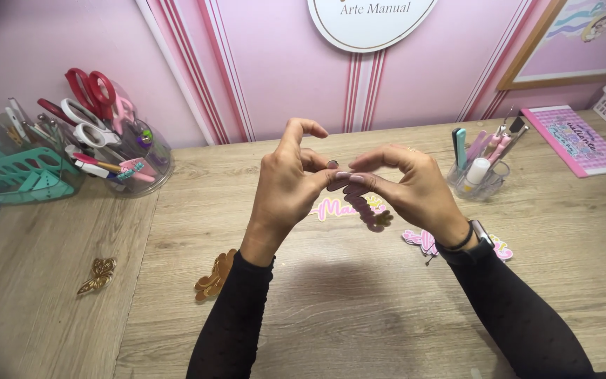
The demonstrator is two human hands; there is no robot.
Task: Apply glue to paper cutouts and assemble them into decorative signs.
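Observation:
My left hand and my right hand meet above the middle of a wooden table. Together their fingertips pinch a small dark purple paper cut-out shaped like script lettering, which hangs down between them. Under it on the table lies a pink lettering cut-out. Another pink and yellow cut-out lies beneath my right wrist, partly hidden. Both forearms wear black sleeves, and a dark band sits on the right wrist.
A clear tub of scissors and tools stands at the left beside a teal rack. A clear cup of pens stands at the right, with a pink notebook behind. Gold paper butterflies lie at the front left.

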